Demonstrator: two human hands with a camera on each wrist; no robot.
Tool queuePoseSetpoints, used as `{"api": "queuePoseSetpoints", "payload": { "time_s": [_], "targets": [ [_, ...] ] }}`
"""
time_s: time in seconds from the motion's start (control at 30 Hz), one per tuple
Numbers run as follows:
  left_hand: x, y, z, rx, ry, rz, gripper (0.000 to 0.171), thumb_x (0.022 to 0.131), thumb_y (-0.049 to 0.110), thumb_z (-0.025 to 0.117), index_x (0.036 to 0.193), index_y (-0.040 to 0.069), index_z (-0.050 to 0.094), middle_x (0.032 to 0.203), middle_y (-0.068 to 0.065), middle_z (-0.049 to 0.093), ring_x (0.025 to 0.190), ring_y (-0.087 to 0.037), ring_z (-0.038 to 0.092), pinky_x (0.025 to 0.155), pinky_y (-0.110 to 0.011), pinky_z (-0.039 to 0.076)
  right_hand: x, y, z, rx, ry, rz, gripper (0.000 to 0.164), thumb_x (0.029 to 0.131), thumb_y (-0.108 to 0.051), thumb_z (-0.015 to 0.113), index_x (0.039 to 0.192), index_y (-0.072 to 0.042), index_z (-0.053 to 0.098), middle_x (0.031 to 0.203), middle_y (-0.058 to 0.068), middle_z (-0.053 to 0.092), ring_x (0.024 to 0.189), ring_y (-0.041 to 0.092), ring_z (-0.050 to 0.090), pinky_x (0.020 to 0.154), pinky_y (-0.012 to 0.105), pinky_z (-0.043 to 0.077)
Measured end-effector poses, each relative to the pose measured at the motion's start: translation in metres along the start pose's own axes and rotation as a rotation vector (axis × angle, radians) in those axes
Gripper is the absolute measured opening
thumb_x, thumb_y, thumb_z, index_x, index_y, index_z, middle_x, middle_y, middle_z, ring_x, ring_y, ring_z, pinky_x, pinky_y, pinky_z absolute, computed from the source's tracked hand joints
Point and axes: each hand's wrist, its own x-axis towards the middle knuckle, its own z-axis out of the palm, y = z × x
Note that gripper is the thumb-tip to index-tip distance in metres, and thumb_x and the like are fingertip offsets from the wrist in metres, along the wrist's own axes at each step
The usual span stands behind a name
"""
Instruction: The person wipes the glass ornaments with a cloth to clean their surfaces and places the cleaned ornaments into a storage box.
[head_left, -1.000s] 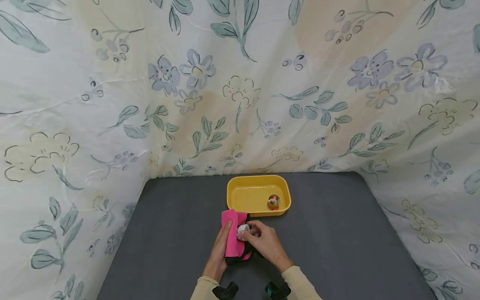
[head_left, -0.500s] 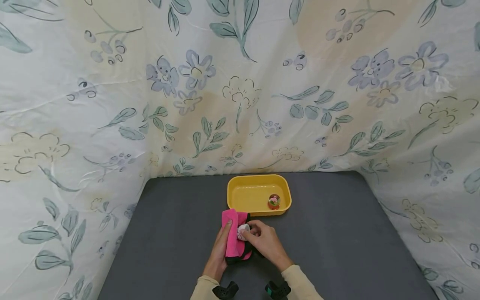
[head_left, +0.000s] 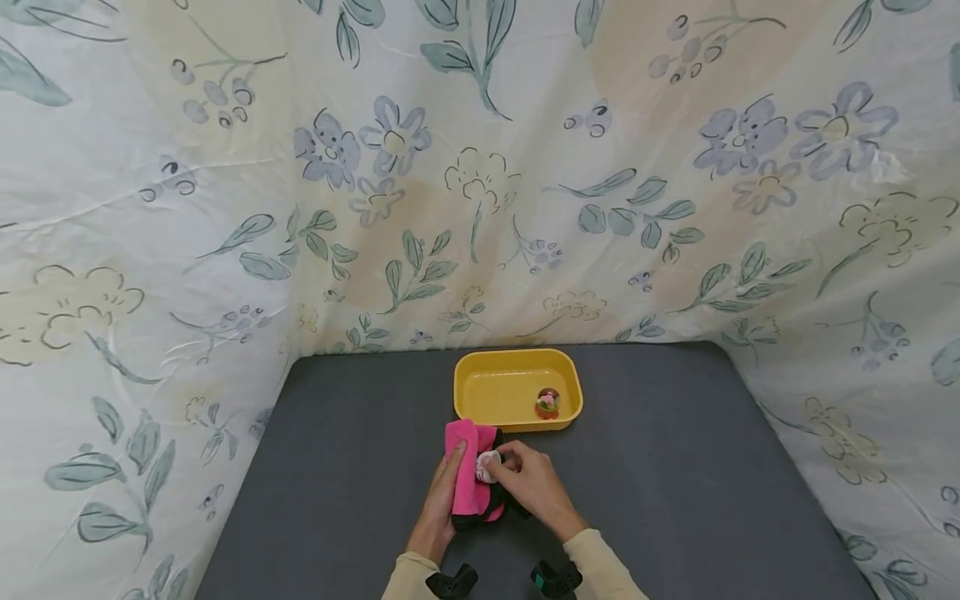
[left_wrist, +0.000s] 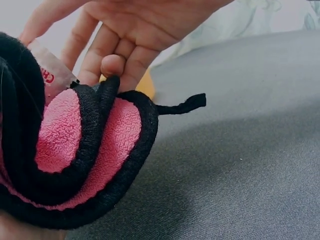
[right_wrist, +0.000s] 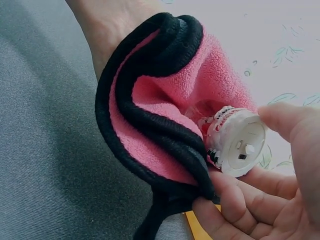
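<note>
A pink cleaning cloth (head_left: 467,475) with black edging is folded in my left hand (head_left: 438,508), whose thumb lies over its front. Inside the fold sits a small snow globe (right_wrist: 235,140); its clear dome is mostly hidden by the cloth. My right hand (head_left: 534,483) pinches the globe's white base between thumb and fingers. That base has red lettering on its side, and its flat underside faces outward in the right wrist view. A black loop (left_wrist: 185,106) hangs from the cloth's edge.
Just beyond the hands stands a yellow tray (head_left: 487,422). Another small globe-like ornament (head_left: 547,404) with a red base lies at the tray's right side. Grey cloth covers the table (head_left: 352,450), and a floral curtain (head_left: 480,208) rises behind and at both sides.
Both hands and the cloth stay in nearly the same place. The globe's white base has turned slightly in my right fingers, showing a different side.
</note>
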Motion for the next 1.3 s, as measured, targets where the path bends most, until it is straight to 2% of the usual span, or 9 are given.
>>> {"api": "queuePoseSetpoints", "payload": {
  "time_s": [0.2, 0.3, 0.43, 0.57, 0.7, 0.8, 1.07, 1.2, 1.3],
  "targets": [
    [0.0, 0.001, 0.001, -0.001, 0.011, -0.005, 0.065, 0.102, 0.057, 0.05, 0.149, 0.012, 0.038, 0.119, 0.005, 0.06, 0.11, -0.008, 0.058, 0.095, -0.026, 0.048, 0.0, 0.0, 0.0, -0.011, 0.01, 0.008, 0.053, 0.093, -0.057, 0.066, 0.114, -0.008, 0.068, 0.072, -0.003, 0.064, 0.063, 0.012, 0.056, 0.054, 0.026, 0.042],
    [0.0, 0.002, 0.001, 0.0, 0.016, -0.01, 0.066, 0.102, 0.057, 0.05, 0.148, 0.012, 0.039, 0.118, 0.005, 0.061, 0.11, -0.008, 0.058, 0.095, -0.027, 0.048, 0.0, 0.001, 0.0, -0.004, -0.001, 0.014, 0.052, 0.093, -0.057, 0.065, 0.115, -0.009, 0.067, 0.076, -0.003, 0.066, 0.066, 0.012, 0.057, 0.057, 0.026, 0.044],
    [0.001, 0.003, 0.0, 0.002, 0.037, -0.032, 0.073, 0.1, 0.061, 0.051, 0.151, 0.012, 0.035, 0.119, 0.003, 0.06, 0.108, -0.008, 0.058, 0.093, -0.027, 0.048, 0.001, 0.001, -0.001, 0.002, -0.062, 0.003, 0.052, 0.094, -0.054, 0.066, 0.124, -0.012, 0.063, 0.088, -0.001, 0.067, 0.072, 0.012, 0.057, 0.061, 0.026, 0.046],
    [0.001, 0.003, -0.001, 0.004, 0.051, -0.06, 0.084, 0.096, 0.069, 0.05, 0.154, 0.012, 0.03, 0.121, 0.0, 0.057, 0.104, -0.009, 0.059, 0.088, -0.027, 0.05, 0.004, 0.001, -0.003, -0.045, -0.142, -0.081, 0.053, 0.093, -0.045, 0.071, 0.134, -0.014, 0.057, 0.099, 0.001, 0.061, 0.079, 0.014, 0.054, 0.063, 0.025, 0.045],
    [0.001, 0.002, -0.001, 0.002, 0.05, -0.081, 0.088, 0.094, 0.074, 0.048, 0.154, 0.013, 0.029, 0.126, -0.003, 0.055, 0.104, -0.01, 0.059, 0.087, -0.027, 0.051, 0.007, -0.004, -0.005, -0.16, -0.169, -0.186, 0.049, 0.093, -0.039, 0.072, 0.132, -0.012, 0.059, 0.11, 0.001, 0.061, 0.093, 0.016, 0.053, 0.075, 0.027, 0.048],
    [0.001, 0.002, 0.001, 0.016, 0.042, -0.083, 0.089, 0.094, 0.075, 0.046, 0.156, 0.014, 0.028, 0.136, -0.005, 0.052, 0.112, -0.011, 0.058, 0.091, -0.027, 0.051, 0.008, -0.012, -0.007, -0.274, -0.172, -0.227, 0.046, 0.093, -0.038, 0.073, 0.13, -0.013, 0.063, 0.115, 0.001, 0.064, 0.101, 0.016, 0.051, 0.084, 0.032, 0.05],
    [-0.006, 0.002, 0.004, 0.034, 0.011, -0.099, 0.091, 0.094, 0.077, 0.043, 0.157, 0.013, 0.028, 0.145, -0.004, 0.049, 0.121, -0.01, 0.054, 0.097, -0.026, 0.049, 0.009, -0.034, -0.001, -0.594, -0.206, -0.262, 0.061, 0.086, -0.037, 0.079, 0.138, -0.012, 0.059, 0.131, 0.007, 0.065, 0.105, 0.02, 0.053, 0.096, 0.042, 0.052],
    [-0.009, 0.002, 0.003, 0.009, -0.021, -0.118, 0.092, 0.093, 0.08, 0.039, 0.156, 0.014, 0.031, 0.139, 0.001, 0.053, 0.118, -0.007, 0.056, 0.096, -0.025, 0.048, 0.008, -0.037, 0.003, -0.76, -0.162, -0.301, 0.057, 0.085, -0.04, 0.08, 0.131, -0.012, 0.064, 0.125, 0.006, 0.069, 0.104, 0.023, 0.056, 0.097, 0.044, 0.051],
    [-0.01, 0.003, 0.002, -0.019, -0.052, -0.137, 0.094, 0.091, 0.083, 0.035, 0.156, 0.016, 0.033, 0.14, 0.002, 0.053, 0.119, -0.007, 0.055, 0.098, -0.026, 0.047, 0.007, -0.037, 0.003, -0.77, -0.11, -0.333, 0.047, 0.084, -0.041, 0.08, 0.122, -0.014, 0.069, 0.115, 0.003, 0.072, 0.103, 0.022, 0.057, 0.095, 0.044, 0.05]
  ]
}}
